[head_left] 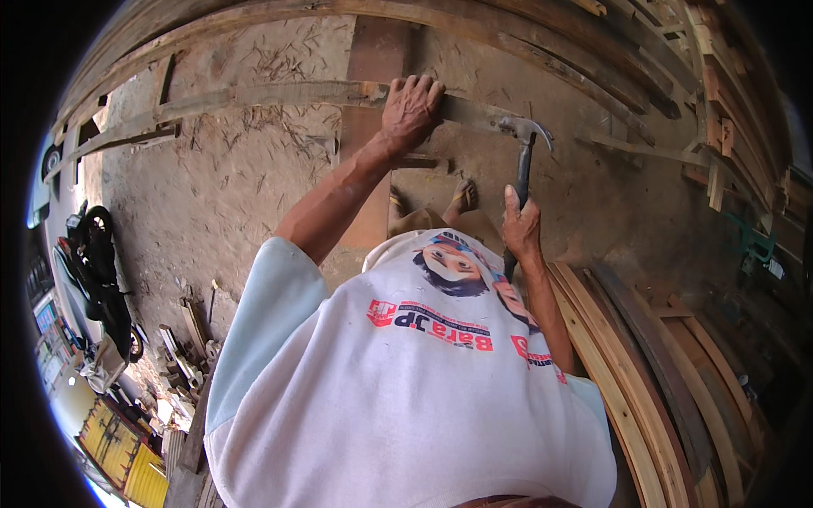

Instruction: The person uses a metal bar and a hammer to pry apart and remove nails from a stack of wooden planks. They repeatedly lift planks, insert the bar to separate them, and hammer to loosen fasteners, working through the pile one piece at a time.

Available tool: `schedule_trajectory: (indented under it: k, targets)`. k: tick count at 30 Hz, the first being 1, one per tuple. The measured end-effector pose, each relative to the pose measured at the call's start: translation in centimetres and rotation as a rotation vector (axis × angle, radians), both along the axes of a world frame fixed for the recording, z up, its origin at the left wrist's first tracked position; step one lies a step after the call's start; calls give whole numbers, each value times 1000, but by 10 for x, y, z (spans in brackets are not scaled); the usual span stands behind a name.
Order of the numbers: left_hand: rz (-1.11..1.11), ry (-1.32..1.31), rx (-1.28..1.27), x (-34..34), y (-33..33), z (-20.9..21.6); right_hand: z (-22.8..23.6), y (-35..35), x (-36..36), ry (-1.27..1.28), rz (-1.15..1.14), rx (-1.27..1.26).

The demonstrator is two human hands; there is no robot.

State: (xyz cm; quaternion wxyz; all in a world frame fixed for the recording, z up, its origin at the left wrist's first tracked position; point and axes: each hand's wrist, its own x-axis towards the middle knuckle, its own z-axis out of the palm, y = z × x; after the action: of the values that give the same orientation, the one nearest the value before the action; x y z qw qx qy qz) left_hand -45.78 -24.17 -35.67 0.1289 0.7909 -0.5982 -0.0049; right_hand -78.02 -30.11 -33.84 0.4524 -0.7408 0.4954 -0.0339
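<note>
My left hand (pixel 412 110) is closed over a long, narrow wooden plank (pixel 279 93) that runs across in front of me, its fingers bent over the far edge. My right hand (pixel 521 224) is wrapped round the dark handle of a claw hammer (pixel 524 165). The hammer's metal head is at the right end of the plank, with the curved claw pointing right. Whether the head touches the wood I cannot tell. My sandalled feet (pixel 461 196) show on the ground just behind the plank.
Long boards (pixel 508 42) lie across the far side. Stacked timber (pixel 728 110) rises at the far right, and more planks (pixel 627 381) lie near right. A motorbike (pixel 93 279) stands at left above scrap wood (pixel 182 347). Wood shavings (pixel 262 161) litter the ground.
</note>
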Motion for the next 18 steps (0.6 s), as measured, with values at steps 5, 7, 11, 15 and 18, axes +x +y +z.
schedule_trajectory:
  k: [5, 7, 11, 15, 18]
  targets:
    - [27, -11, -46, 25, -13, -14, 162, -18, 65, -588, -200, -18]
    - [27, -11, -25, 18, 3, -18, 222, -32, 83, -935, -114, -380]
    - [14, 23, -27, 20, -1, -4, 248, -52, 85, -1342, -78, -738]
    - [-16, -29, -4, 18, -10, -8, 16, 6, 32, 61, 110, -368]
    - [-2, -92, 31, 24, -12, -26, 0, 13, 35, -204, -133, -194]
